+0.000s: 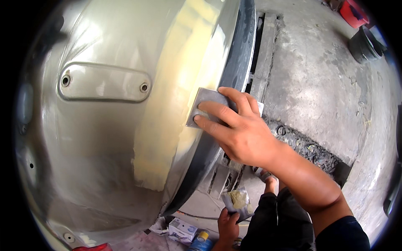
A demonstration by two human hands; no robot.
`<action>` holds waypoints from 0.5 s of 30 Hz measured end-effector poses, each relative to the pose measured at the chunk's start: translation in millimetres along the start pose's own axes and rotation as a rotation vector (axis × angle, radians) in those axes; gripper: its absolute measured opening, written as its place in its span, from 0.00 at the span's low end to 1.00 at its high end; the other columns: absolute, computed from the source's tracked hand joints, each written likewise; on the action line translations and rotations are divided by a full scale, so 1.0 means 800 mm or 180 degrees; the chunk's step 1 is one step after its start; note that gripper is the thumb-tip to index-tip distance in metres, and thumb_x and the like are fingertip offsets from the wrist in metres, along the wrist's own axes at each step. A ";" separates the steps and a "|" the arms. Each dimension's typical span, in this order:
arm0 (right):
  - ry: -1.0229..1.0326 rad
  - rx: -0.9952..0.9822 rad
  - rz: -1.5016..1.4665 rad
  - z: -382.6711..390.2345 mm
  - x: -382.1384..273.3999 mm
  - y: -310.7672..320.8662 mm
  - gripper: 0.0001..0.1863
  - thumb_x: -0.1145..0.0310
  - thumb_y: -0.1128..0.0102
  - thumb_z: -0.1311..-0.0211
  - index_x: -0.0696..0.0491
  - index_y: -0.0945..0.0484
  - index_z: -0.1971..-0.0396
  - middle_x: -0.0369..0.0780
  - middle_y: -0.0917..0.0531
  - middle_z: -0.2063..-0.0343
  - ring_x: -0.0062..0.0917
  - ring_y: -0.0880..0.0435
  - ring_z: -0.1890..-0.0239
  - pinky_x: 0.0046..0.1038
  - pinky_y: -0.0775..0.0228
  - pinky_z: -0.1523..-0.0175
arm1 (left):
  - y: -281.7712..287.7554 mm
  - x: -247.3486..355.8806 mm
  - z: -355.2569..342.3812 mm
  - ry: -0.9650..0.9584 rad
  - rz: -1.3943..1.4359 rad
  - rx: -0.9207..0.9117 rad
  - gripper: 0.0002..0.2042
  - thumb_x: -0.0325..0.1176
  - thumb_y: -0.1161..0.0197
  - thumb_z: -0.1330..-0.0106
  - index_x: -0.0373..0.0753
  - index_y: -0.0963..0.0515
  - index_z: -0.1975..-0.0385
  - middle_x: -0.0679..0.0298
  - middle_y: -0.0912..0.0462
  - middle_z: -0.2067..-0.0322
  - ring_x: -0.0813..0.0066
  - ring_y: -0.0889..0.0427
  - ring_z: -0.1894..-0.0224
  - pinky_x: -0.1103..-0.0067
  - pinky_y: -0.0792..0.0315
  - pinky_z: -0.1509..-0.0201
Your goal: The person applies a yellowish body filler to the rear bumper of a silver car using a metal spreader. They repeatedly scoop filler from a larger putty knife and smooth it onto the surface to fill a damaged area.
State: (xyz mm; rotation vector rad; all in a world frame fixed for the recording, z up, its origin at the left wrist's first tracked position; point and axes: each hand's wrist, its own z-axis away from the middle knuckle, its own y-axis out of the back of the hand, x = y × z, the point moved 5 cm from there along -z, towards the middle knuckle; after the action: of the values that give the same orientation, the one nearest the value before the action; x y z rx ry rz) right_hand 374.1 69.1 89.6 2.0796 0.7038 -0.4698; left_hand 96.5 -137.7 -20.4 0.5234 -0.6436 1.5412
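Observation:
My right hand (pixel 247 136) grips a flat grey metal putty spreader (pixel 204 99), its fingers spread over the plate. The spreader's edge lies against a long band of pale yellow filler (pixel 157 121) on a curved, gold-beige car panel (pixel 104 125). The filler runs down beside the panel's dark edge and looks ragged at its lower end. Lower down, my left hand (pixel 228 230) holds a small flat plate (pixel 244 214) with a lump of yellowish putty (pixel 238 199) on it. Part of the left hand's grip is hidden beneath the plate.
A recessed plate with two holes (pixel 104 83) sits in the panel. Below stand a white box (pixel 182 231) and a blue can (pixel 201 242). A dirty grate (pixel 310 150) crosses the concrete floor (pixel 314 83). A black bucket (pixel 364 46) and red basin (pixel 354 14) stand far right.

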 end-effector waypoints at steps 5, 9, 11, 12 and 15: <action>0.0082 0.0265 -0.0080 -0.021 0.027 0.009 0.25 0.74 0.34 0.49 0.47 0.16 0.47 0.36 0.22 0.43 0.48 0.30 0.36 0.46 0.37 0.35 | -0.003 0.004 0.001 -0.0033 -0.0100 0.0056 0.12 0.21 0.41 0.33 0.32 0.26 0.51 0.61 0.18 0.53 0.75 0.21 0.49 0.78 0.30 0.42; 0.0090 0.0141 -0.0059 -0.014 0.037 0.004 0.26 0.76 0.34 0.50 0.47 0.16 0.47 0.36 0.22 0.42 0.49 0.30 0.36 0.46 0.37 0.35 | -0.002 0.003 0.002 0.0000 -0.0067 0.0082 0.12 0.21 0.40 0.33 0.33 0.26 0.51 0.61 0.18 0.53 0.75 0.20 0.50 0.79 0.29 0.44; 0.0097 0.0127 -0.0012 -0.014 0.038 0.009 0.26 0.76 0.34 0.50 0.47 0.15 0.47 0.36 0.22 0.42 0.49 0.30 0.36 0.46 0.37 0.35 | -0.005 0.001 0.007 0.0082 0.0013 0.0243 0.15 0.18 0.43 0.36 0.32 0.26 0.49 0.59 0.19 0.51 0.71 0.20 0.48 0.75 0.30 0.39; 0.0111 0.0184 0.0004 -0.017 0.040 0.015 0.26 0.76 0.34 0.50 0.47 0.15 0.47 0.36 0.22 0.42 0.49 0.30 0.36 0.46 0.37 0.35 | -0.005 0.001 0.008 0.0120 0.0044 0.0313 0.17 0.17 0.45 0.37 0.31 0.26 0.48 0.58 0.19 0.50 0.69 0.20 0.46 0.73 0.30 0.36; 0.0139 0.0234 -0.0075 -0.030 0.053 0.016 0.26 0.78 0.34 0.50 0.46 0.15 0.47 0.35 0.22 0.42 0.49 0.31 0.35 0.46 0.36 0.35 | -0.010 0.005 0.006 0.0037 0.0011 0.0159 0.17 0.17 0.45 0.37 0.31 0.26 0.48 0.58 0.19 0.50 0.69 0.20 0.46 0.72 0.30 0.36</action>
State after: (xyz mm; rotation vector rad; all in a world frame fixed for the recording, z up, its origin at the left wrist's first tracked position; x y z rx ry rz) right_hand 416.1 95.8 87.0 2.1581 0.7475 -0.4711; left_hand 103.6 -137.7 -13.9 0.5508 -0.5987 1.5658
